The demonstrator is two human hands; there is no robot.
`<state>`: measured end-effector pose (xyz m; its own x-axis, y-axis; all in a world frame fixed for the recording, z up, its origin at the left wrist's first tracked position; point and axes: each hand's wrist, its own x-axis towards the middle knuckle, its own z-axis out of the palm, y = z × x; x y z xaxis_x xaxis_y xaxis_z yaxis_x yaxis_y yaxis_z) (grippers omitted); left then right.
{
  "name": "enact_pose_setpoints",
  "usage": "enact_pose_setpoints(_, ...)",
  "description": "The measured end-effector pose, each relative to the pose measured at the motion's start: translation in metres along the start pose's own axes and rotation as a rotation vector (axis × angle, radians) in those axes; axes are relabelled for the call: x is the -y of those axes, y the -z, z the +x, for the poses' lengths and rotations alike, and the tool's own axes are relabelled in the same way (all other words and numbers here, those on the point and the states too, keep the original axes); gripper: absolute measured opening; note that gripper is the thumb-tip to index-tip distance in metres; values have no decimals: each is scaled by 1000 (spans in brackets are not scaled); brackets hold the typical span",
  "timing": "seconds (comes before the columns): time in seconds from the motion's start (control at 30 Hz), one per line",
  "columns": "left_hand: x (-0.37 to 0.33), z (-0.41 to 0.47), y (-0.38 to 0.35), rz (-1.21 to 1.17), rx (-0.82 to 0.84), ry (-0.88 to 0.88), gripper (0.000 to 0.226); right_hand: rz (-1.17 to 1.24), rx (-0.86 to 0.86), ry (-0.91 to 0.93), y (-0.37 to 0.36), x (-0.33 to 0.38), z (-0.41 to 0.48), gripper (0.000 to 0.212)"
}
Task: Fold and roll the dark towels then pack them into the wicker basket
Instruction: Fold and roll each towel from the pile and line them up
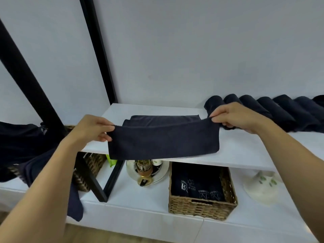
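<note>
A dark navy towel (163,141) lies on the white upper shelf (245,148), its near half hanging over the front edge. My left hand (91,128) pinches its left top corner and my right hand (233,116) pinches its right top corner, holding the fold line stretched level. Several rolled dark towels (273,111) lie in a row at the back right of the shelf. Below, a wicker basket (201,206) on the lower white surface holds several rolled dark towels with white logos.
A pile of loose dark towels (26,146) spills over a second wicker basket (91,165) at the left. Black frame posts (98,50) rise at the left. A round tray with bottles (147,171) and a white leaf-patterned object (263,186) sit on the lower surface.
</note>
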<state>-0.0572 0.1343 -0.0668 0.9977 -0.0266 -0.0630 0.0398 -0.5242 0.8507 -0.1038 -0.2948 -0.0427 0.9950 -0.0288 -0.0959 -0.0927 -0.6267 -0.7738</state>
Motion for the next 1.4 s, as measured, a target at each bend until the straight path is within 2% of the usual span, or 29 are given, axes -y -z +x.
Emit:
enact_pose_setpoints(0.13, -4, 51, -10, -13, -207, -70, 8, -28, -243, 34, -8, 6, 49, 8)
enact_pose_setpoints(0.23, -7, 96, -27, 0, -270, -98, 7, -132, -358, 14, -21, 4, 92, 8)
enact_pose_setpoints(0.4, 12, 157, -58, 160, -224, 4, 3, -415, -352, -134, -57, -27, 150, 13)
enact_pose_setpoints(0.47, 16, 159, -72, 304, -290, -37, 16, -528, -380, -144, -76, -29, 153, 26)
enact_pose_setpoints(0.5, 16, 154, -82, 356, -296, -116, 26, -561, -400, -87, -88, -27, 151, 31)
enact_pose_setpoints(0.53, 16, 145, -94, 382, -236, -213, 37, -568, -396, 8, -103, -22, 147, 35)
enact_pose_setpoints(0.6, 19, 128, -120, 518, 18, -344, 59, -577, -243, 184, -133, -14, 140, 45)
enact_pose_setpoints(0.67, 32, 118, -134, 786, 185, -327, 68, -647, -42, 185, -154, -18, 140, 54)
enact_pose_setpoints(0.73, 44, 120, -128, 869, 180, -281, 69, -693, 16, 116, -149, -30, 149, 59)
enact_pose_setpoints(0.83, 49, 117, -111, 817, 134, -221, 76, -733, 20, 51, -127, -40, 164, 58)
enact_pose_setpoints(0.93, 55, 87, -106, 775, 214, -424, 90, -655, -8, 38, -112, -38, 176, 51)
enact_pose_setpoints(0.97, 58, 76, -104, 755, 251, -514, 89, -618, -32, 36, -108, -36, 177, 45)
enact_pose_setpoints(1.03, 62, 70, -99, 731, 240, -684, 68, -544, -56, 13, -98, -32, 177, 33)
enact_pose_setpoints(1.1, 62, 90, -94, 770, 84, -822, 43, -463, -48, -65, -88, -29, 171, 28)
enact_pose_setpoints(1.17, 56, 118, -91, 860, -64, -733, 27, -422, -7, -172, -80, -24, 157, 31)
enact_pose_setpoints(1.27, 45, 148, -107, 775, -205, -366, 43, -365, 19, -280, -88, -13, 124, 41)
enact_pose_setpoints(1.33, 33, 144, -131, 567, -149, -265, 43, -283, 50, -300, -104, -11, 101, 50)
enact_pose_setpoints(1.4, 24, 117, -155, 405, -36, -366, 40, -198, 79, -288, -120, -12, 79, 64)
